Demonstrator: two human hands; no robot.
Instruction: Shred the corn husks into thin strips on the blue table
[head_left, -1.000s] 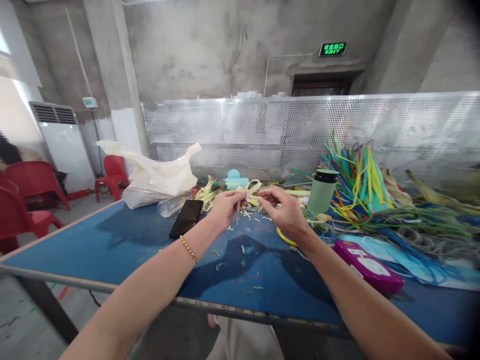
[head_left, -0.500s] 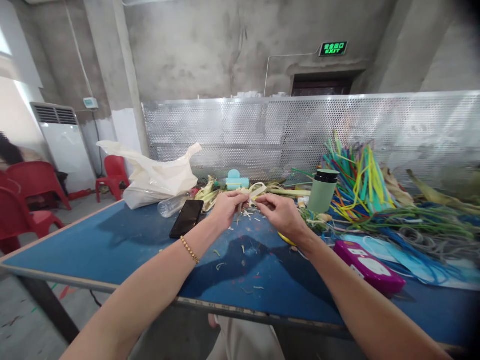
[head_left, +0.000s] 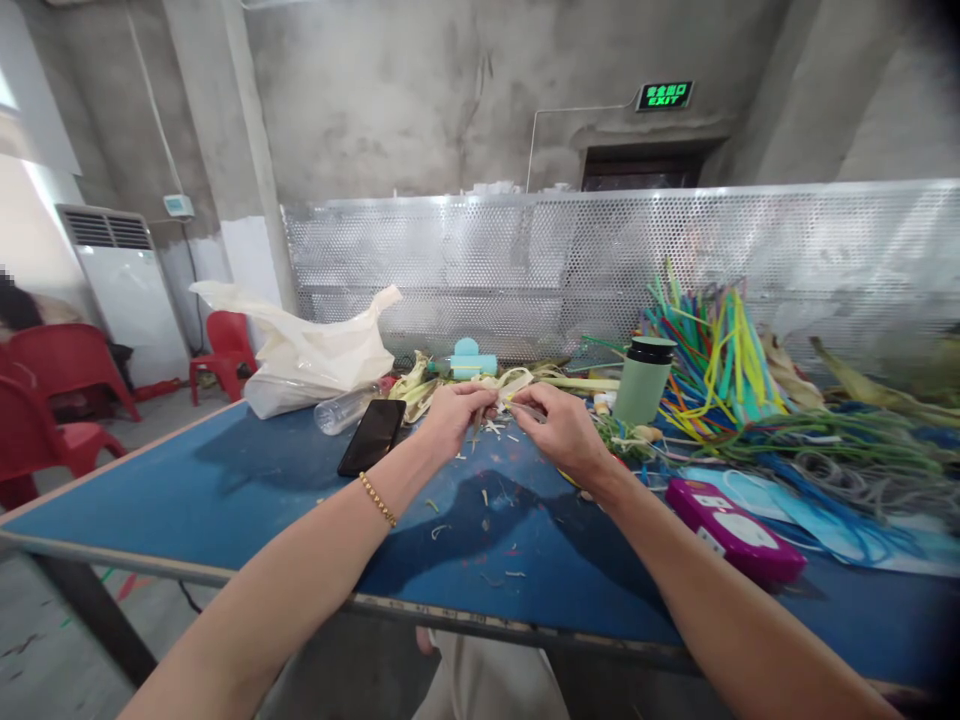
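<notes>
trainee: head view. locate the pale strip [head_left: 516,381], using the green canister [head_left: 643,385] as reference.

instructor: left of the canister, raised above the blue table [head_left: 262,480], between the two hands.

trainee: state the fingers.

instructor: left hand [head_left: 456,415]: thumb and forefinger closed, pinching the strip. right hand [head_left: 561,428], nearer the canister: fingertips pinched together, apparently on the same strip; the exact contact point is too small to read.

trainee: what is complete?

instructor: the strip is bent into a loop. pale scraps [head_left: 495,427] lie left of the canister, near the hands; these suggest that some trimming is done.

trainee: what remains?

instructor: the piece is in the fingers, not set down. no fastening can be made out; treat it as part-formed. the coloured strips [head_left: 720,370], right of the canister, are apart from both hands.

trainee: give orientation.

instructor: the strip is curved, so no single straight axis applies. the loop's long axis slants, its upper end rising toward the canister side. a narrow tail [head_left: 475,430] points down beneath the left fingers, on the side away from the canister; whether it belongs to the strip cannot be confirmed.
</notes>
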